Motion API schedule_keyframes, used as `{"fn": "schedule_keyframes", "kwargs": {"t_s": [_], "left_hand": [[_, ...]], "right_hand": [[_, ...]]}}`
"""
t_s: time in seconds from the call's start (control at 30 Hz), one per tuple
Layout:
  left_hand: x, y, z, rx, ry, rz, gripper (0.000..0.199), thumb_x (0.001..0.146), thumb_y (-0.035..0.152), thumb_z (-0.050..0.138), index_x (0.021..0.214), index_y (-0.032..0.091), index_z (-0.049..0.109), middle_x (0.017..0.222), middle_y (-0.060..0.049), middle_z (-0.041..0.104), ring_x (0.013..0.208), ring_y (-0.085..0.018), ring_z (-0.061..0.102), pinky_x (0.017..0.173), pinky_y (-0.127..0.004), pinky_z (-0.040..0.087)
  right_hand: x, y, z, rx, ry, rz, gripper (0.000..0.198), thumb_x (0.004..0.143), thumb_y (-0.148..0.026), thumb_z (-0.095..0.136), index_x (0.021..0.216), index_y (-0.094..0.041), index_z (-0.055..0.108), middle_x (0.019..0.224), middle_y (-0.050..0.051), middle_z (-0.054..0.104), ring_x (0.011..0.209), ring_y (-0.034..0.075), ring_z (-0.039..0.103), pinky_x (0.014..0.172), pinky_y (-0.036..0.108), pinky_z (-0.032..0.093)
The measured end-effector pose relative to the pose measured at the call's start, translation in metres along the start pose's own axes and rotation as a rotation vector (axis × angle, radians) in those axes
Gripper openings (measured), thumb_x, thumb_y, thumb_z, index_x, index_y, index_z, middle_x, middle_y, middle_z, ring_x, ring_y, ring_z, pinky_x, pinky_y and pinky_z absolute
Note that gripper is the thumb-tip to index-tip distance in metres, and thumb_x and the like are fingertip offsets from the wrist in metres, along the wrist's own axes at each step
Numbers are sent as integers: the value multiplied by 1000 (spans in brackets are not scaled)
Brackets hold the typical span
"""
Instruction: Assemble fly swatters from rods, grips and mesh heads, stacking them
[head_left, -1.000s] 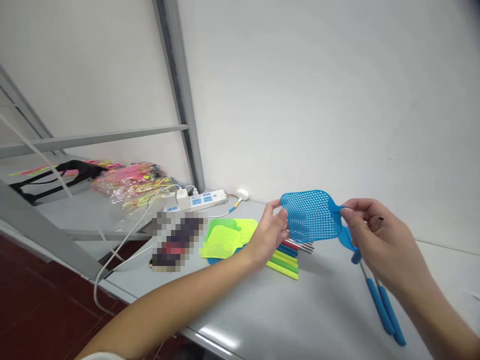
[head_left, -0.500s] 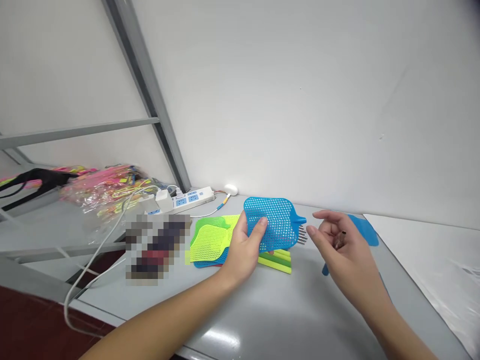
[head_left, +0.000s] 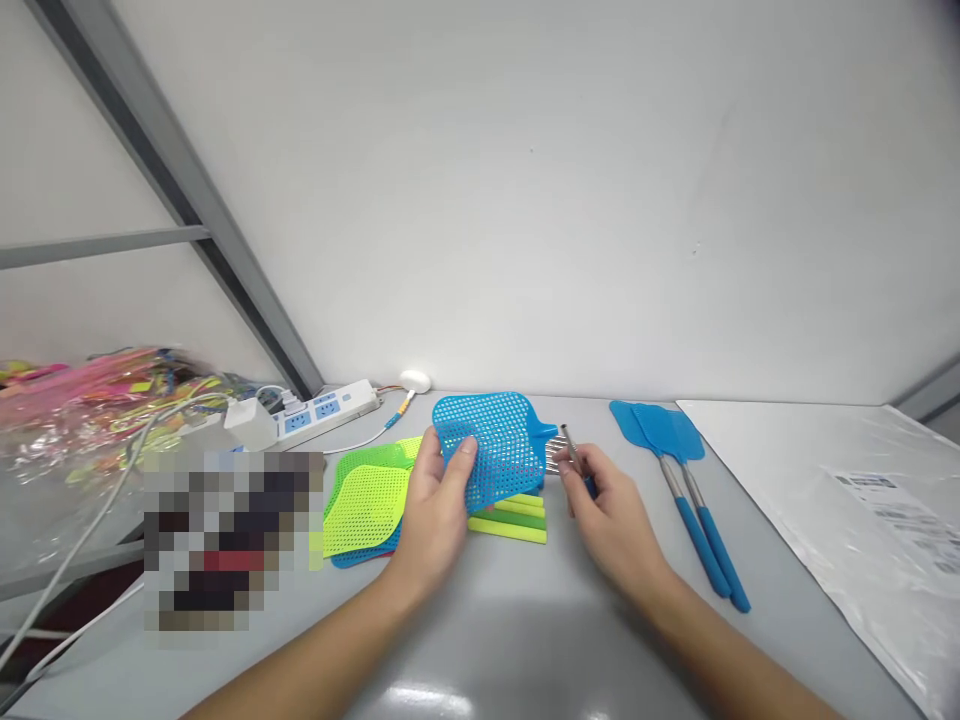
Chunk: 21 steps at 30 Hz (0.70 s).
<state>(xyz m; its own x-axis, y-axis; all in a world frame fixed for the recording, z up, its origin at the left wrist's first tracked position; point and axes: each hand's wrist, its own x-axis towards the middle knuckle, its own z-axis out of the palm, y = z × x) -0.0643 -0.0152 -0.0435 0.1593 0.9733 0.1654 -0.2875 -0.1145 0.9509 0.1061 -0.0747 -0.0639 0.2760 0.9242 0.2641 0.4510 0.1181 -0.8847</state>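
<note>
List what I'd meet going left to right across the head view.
Bagged colorful pile, power strip, small white device, blue fly-swatter head, right hand, two blue fly swatters, white plastic package.

Two bare hands raised over the surface (head_left: 480, 610), both gripping, near each other but apart.
The left forearm (head_left: 330, 650) slants in from the near left, its wrist roughly in line with the left hand (head_left: 433, 505), whose thumb (head_left: 461, 465) lies on top, angled up and right, with its fingers partly hidden behind. The right forearm (head_left: 720, 640) reaches in from the near right toward the far edge; the right hand (head_left: 611, 505) turns inward, thumb (head_left: 576, 490) forward, index finger bent opposite it, the other fingers curled and largely hidden.
</note>
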Motion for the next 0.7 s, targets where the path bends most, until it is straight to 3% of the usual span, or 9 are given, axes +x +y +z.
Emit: {"fn": "schedule_keyframes", "kwargs": {"t_s": [0.1,0.37,0.7], "left_hand": [[7,4,-4,61,22,112,29,89,42,61,111,23,56,107,-3,67,99,-17,64,86,-28,52],[27,22,-21,246,208,358,43,80,44,71,114,19,63,96,-5,72,84,-18,68,72,-25,56],[25,21,-25,392,206,384,40,80,43,71,111,17,69,98,-4,74,85,-19,69,72,-24,57]], "right_hand": [[-2,5,8,-46,-22,-49,29,96,-40,43,76,-21,51,65,-3,51,59,12,42,55,24,30],[-6,7,7,-126,-35,-95,34,98,-42,40,71,-22,38,63,-4,47,57,12,39,54,24,29],[-8,3,5,-272,-149,-122,25,99,-34,37,79,-23,49,71,-1,59,62,15,51,58,24,33]]}}
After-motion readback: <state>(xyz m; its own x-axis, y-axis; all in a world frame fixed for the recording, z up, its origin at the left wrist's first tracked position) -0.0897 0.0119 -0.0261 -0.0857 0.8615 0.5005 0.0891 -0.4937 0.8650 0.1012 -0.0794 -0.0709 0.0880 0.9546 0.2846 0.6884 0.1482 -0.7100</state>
